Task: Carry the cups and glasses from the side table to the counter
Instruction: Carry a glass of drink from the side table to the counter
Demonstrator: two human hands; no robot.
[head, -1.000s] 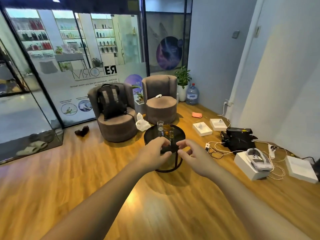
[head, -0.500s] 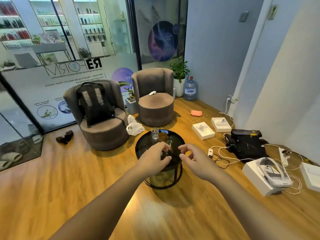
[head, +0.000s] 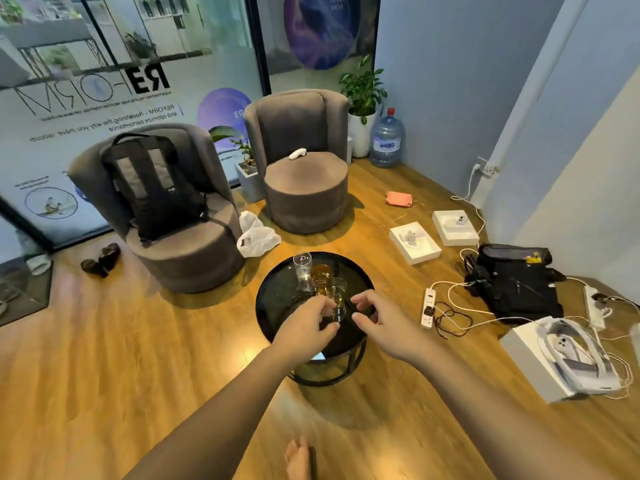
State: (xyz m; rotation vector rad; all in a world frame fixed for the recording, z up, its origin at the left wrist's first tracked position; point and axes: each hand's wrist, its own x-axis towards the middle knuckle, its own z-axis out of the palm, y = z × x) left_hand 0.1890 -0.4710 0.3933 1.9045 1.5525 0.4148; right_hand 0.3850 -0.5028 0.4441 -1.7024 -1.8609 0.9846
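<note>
Several glasses are standing clustered on the round black worktop (head: 277, 299): a tall clear glass (head: 302, 271) looking empty at the back, an amber-tinted cup (head: 320, 273) just beside it, and a small glass (head: 337, 304) nearest. The left hand (head: 304, 327) and right hand (head: 377, 323) are flanking that small glass, each grip half-curled and holding nothing.

Wood plank floor (head: 104, 358), pale blue walls (head: 450, 81) right, glass partition (head: 104, 64) far left, two brown round armchairs (head: 304, 174) in front of it.
</note>
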